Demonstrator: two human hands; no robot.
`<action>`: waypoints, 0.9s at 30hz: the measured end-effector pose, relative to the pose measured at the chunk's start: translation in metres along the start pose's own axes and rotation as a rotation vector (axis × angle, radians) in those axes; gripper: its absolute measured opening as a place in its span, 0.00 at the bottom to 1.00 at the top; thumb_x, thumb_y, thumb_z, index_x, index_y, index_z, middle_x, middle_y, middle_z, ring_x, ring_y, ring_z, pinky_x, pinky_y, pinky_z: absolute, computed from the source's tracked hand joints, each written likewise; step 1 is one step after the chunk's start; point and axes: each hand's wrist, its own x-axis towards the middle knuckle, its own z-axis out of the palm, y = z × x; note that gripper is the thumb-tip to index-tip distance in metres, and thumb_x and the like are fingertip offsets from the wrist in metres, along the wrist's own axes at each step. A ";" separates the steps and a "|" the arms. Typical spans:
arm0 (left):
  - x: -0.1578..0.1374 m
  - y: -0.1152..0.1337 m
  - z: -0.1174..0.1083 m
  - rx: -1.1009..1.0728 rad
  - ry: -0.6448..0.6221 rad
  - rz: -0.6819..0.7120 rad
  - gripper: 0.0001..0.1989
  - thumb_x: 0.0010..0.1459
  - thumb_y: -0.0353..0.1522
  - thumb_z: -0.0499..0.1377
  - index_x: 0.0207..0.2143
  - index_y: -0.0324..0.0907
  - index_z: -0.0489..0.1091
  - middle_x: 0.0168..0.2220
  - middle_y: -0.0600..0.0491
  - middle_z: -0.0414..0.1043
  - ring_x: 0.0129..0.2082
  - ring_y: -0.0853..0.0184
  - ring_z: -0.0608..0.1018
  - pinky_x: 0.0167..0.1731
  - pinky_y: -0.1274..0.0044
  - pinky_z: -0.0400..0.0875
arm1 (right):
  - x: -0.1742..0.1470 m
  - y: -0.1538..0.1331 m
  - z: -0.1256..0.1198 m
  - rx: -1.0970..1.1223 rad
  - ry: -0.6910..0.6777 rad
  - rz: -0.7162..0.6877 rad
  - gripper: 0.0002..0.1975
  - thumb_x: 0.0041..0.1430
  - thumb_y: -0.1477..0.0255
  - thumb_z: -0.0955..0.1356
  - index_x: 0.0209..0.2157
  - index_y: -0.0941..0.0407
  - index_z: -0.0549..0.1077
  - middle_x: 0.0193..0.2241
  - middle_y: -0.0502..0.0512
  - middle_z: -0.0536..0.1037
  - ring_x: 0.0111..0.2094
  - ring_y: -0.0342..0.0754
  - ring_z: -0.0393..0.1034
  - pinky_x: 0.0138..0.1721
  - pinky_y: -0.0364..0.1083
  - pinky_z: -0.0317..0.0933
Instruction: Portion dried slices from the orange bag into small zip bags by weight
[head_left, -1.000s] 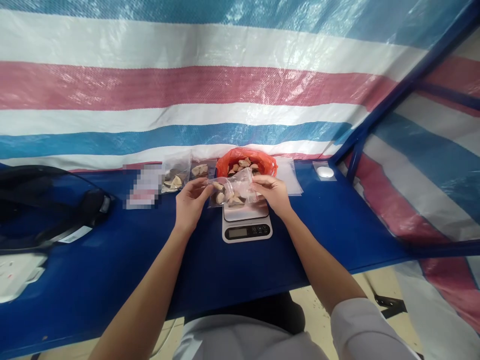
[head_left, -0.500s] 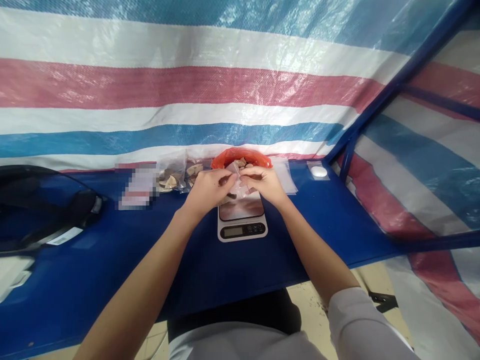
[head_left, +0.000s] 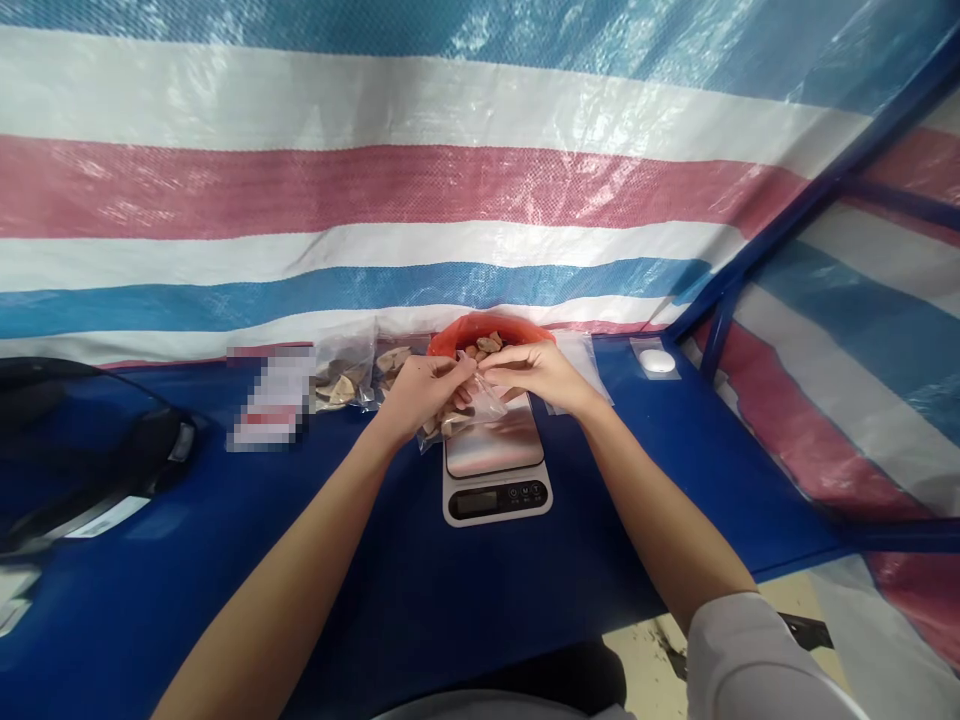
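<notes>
Between my two hands is a clear plastic bag (head_left: pixel 486 402) with pale brown dried slices in its lower part. My left hand (head_left: pixel 426 392) pinches the bag's upper edge from the left. On the right, the thumb and fingers of my right hand (head_left: pixel 536 372) close on the same edge. The bag hangs over the back left of a white kitchen scale (head_left: pixel 496 452), its lower left corner reaching past the metal plate. Right behind my hands sits a red plastic bag (head_left: pixel 491 325) of similar dried slices (head_left: pixel 490 343).
Two filled clear bags (head_left: pixel 339 385) stand left of my hands beside a blurred-out card (head_left: pixel 270 400). Flat empty bags (head_left: pixel 585 370) lie right of the red bag. A white round object (head_left: pixel 657 362) is farther right. Dark headgear (head_left: pixel 97 460) occupies the table's left. Striped sheeting (head_left: pixel 375 190) hangs behind.
The held bag has shifted left and tilted, so its filled lower part now shows below my left hand. Both hands still grip its top. The view has moved slightly.
</notes>
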 end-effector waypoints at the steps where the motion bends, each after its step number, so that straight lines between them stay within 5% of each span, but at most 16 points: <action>1: 0.001 -0.001 0.000 -0.019 -0.005 -0.011 0.20 0.55 0.46 0.64 0.24 0.38 0.76 0.23 0.51 0.77 0.23 0.68 0.78 0.27 0.77 0.75 | 0.001 0.000 -0.001 -0.001 -0.007 0.017 0.19 0.49 0.61 0.78 0.41 0.55 0.84 0.41 0.53 0.83 0.38 0.49 0.77 0.36 0.49 0.79; 10: 0.003 -0.006 0.003 -0.169 0.000 -0.025 0.17 0.49 0.44 0.69 0.24 0.37 0.76 0.25 0.51 0.77 0.25 0.70 0.78 0.29 0.78 0.77 | 0.003 -0.014 0.002 -0.217 -0.038 0.117 0.11 0.54 0.65 0.74 0.36 0.57 0.84 0.31 0.52 0.80 0.29 0.43 0.74 0.22 0.38 0.72; 27: 0.000 0.001 0.005 -0.097 0.018 -0.061 0.14 0.44 0.39 0.71 0.27 0.38 0.78 0.24 0.52 0.78 0.25 0.67 0.79 0.29 0.76 0.78 | 0.004 -0.012 0.002 -0.276 -0.076 0.056 0.08 0.55 0.69 0.71 0.32 0.58 0.83 0.28 0.51 0.80 0.25 0.41 0.73 0.20 0.37 0.69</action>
